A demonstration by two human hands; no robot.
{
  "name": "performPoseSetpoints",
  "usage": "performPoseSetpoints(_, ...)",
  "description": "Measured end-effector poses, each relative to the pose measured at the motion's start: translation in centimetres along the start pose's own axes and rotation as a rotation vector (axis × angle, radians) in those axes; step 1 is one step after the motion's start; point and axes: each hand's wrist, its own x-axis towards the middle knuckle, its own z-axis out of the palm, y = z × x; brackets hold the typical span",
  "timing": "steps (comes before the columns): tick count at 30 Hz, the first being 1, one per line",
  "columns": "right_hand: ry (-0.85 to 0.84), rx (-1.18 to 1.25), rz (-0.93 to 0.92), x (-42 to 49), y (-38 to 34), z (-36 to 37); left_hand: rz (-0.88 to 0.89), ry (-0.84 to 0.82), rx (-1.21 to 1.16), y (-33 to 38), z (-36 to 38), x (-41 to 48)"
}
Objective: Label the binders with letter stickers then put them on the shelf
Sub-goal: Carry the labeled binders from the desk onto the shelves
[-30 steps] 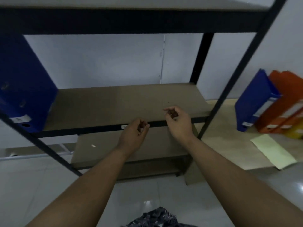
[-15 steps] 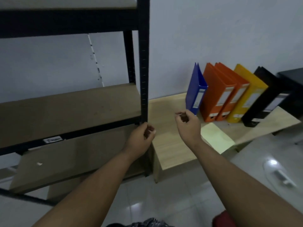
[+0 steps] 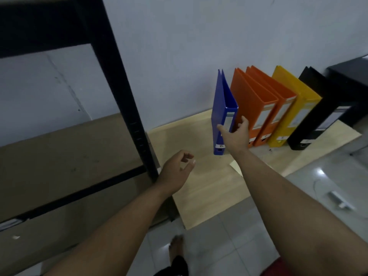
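Note:
A blue binder (image 3: 224, 100) stands upright at the left end of a row on a low wooden table (image 3: 199, 186); a small white sticker marked "B" sits near the bottom of its spine. My right hand (image 3: 235, 134) grips that spine, thumb on the left edge and fingers tucked between it and the first of two orange binders (image 3: 256, 100). A yellow binder (image 3: 294, 104) and a black binder (image 3: 316, 112) follow to the right. My left hand (image 3: 177, 170) hovers loosely curled over the table's left part and holds nothing. The brown shelf board (image 3: 69, 152) lies to the left.
The shelf's black upright post (image 3: 123, 96) stands between the shelf board and the table. A pale yellow sheet (image 3: 236, 168) lies on the table under my right forearm. A black box (image 3: 350, 86) sits at the far right. A white object (image 3: 338, 199) lies on the tiled floor.
The view has swung right from the shelf to the table. My right hand has reached forward and taken hold of the blue binder's spine. My left hand has drifted right past the post.

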Motion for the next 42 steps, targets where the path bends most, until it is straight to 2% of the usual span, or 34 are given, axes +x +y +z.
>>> performPoseSetpoints(8,-0.024,-0.029,0.087,6.9,-0.1,2.5,-0.028,-0.101,-0.046,-0.9,0.1,7.1)
performPoseSetpoints(13,0.002,-0.090,0.102,7.7,-0.5,3.8,-0.041,-0.154,-0.025,-1.7,-0.2,8.9)
performPoseSetpoints(19,0.003,-0.005,0.079,6.4,0.0,2.4,-0.080,-0.129,-0.057,-1.8,0.3,9.0)
performPoseSetpoints(27,0.022,0.071,0.072,0.9,0.2,-4.2,-0.286,0.007,-0.152,1.9,3.5,5.5)
performPoseSetpoints(34,-0.091,0.354,0.130,-5.1,0.5,-13.4,-0.584,0.088,-0.258,4.7,7.4,-0.3)
performPoseSetpoints(38,-0.130,0.530,0.186,-7.9,1.5,-19.0,-0.517,0.067,-0.309,5.8,8.9,-4.2)
performPoseSetpoints(42,-0.182,0.698,0.214,-10.8,2.8,-22.8,-0.445,0.242,-0.478,8.1,9.4,-7.6)
